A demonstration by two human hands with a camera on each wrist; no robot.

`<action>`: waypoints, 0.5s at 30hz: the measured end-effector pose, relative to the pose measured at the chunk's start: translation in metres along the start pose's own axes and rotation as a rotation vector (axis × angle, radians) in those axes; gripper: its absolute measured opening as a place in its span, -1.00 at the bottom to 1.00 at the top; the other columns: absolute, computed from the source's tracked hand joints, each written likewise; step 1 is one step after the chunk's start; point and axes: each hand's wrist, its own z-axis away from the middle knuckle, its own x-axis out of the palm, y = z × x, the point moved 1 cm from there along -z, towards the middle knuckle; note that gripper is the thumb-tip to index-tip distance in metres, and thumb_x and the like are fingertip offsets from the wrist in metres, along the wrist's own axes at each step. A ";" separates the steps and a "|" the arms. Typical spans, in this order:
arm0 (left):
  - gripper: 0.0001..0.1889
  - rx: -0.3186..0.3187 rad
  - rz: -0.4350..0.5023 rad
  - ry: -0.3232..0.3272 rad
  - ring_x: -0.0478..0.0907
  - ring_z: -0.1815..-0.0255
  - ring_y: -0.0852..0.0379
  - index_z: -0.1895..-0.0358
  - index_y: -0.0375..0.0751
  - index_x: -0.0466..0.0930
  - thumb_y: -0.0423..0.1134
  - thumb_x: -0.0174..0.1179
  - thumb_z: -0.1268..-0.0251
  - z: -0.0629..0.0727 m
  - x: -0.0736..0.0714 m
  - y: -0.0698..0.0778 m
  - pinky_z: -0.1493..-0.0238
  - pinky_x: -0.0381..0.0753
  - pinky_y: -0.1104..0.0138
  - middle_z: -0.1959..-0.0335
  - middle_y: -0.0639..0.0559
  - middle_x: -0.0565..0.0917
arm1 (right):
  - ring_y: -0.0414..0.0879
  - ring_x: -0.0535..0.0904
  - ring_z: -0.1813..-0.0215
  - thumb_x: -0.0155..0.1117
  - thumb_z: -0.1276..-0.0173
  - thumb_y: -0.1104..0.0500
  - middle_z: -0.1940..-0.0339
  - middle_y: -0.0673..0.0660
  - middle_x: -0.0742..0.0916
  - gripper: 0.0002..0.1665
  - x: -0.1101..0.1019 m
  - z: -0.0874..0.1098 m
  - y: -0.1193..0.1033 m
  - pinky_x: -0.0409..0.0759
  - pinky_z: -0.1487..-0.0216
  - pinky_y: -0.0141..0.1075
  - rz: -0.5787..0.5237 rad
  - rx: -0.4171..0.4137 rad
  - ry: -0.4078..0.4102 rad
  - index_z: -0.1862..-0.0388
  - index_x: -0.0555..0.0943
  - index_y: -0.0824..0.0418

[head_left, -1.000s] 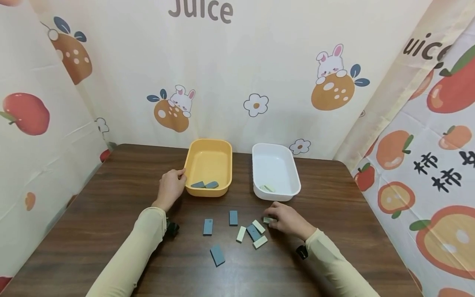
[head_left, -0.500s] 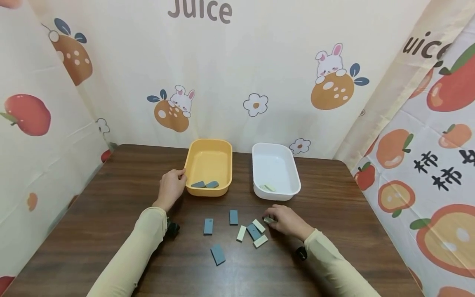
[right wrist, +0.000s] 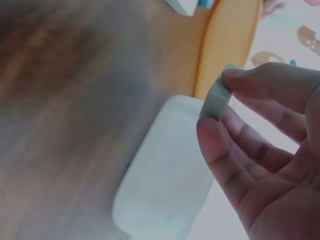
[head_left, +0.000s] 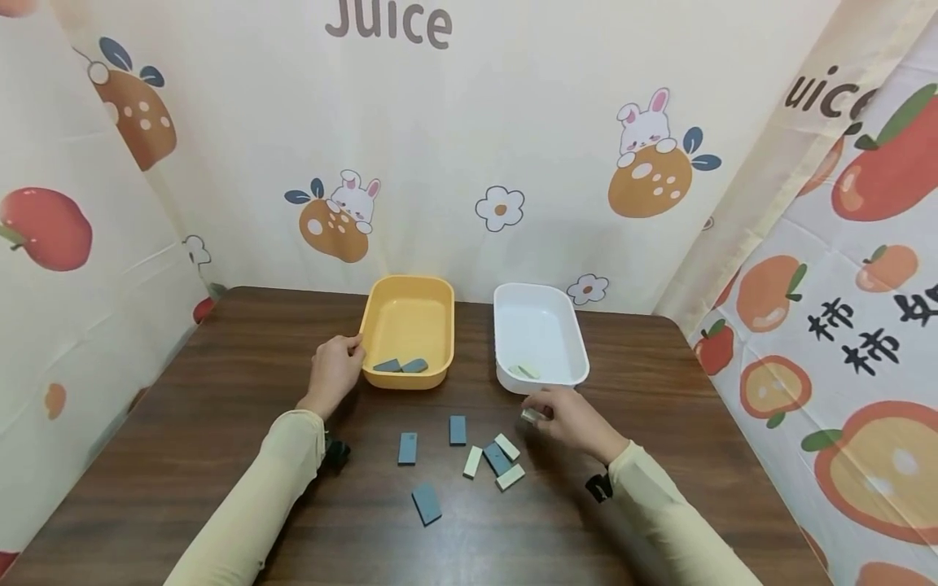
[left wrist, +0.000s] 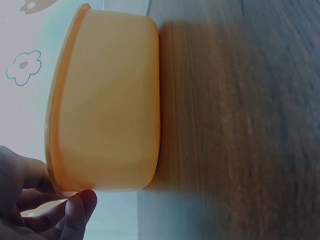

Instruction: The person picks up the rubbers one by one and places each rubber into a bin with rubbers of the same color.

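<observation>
My left hand (head_left: 333, 376) pinches the left rim of the yellow plastic bin (head_left: 407, 313); in the left wrist view, the thumb and fingers (left wrist: 82, 205) meet at that rim. Two blue-grey blocks (head_left: 414, 365) lie in the bin's near end. Between thumb and fingertips, my right hand (head_left: 579, 419) holds a small pale green block (right wrist: 216, 100), just in front of the white bin (head_left: 541, 325). Inside the white bin are a few pale green blocks (head_left: 524, 372). The right wrist view has the held block raised beside the white bin's outer wall.
On the brown wooden table (head_left: 256, 358), several blocks lie before the bins. Three pale green blocks (head_left: 510, 478) cluster around one blue-grey block (head_left: 496, 459). Other blue-grey blocks (head_left: 427, 504) are spread to the left. A printed curtain (head_left: 440, 122) stands behind the table.
My right hand has raised the pale green block from the table and brought it closer to the white bin's near edge. My left hand keeps its hold on the yellow bin.
</observation>
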 end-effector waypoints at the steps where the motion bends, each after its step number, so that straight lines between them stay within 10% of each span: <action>1: -0.65 0.000 -0.001 0.002 0.54 0.36 -0.10 -0.10 -0.38 0.62 -0.34 0.04 -0.32 0.000 0.000 0.000 0.35 0.47 0.15 0.00 -0.33 0.69 | -0.20 0.50 0.32 0.35 -0.13 0.39 0.36 0.00 0.67 -0.72 -0.003 -0.001 -0.001 0.52 0.29 -0.36 0.001 0.000 0.006 0.14 0.71 0.22; 15: -0.63 -0.011 0.026 0.001 0.60 0.03 -0.27 -0.13 -0.40 0.59 -0.36 -0.01 -0.34 0.004 0.002 -0.001 0.00 0.49 -0.13 -0.05 -0.36 0.64 | -0.15 0.56 0.33 0.37 -0.12 0.39 0.41 0.07 0.67 -0.76 -0.034 -0.012 0.006 0.56 0.29 -0.31 -0.019 0.093 0.091 0.18 0.70 0.25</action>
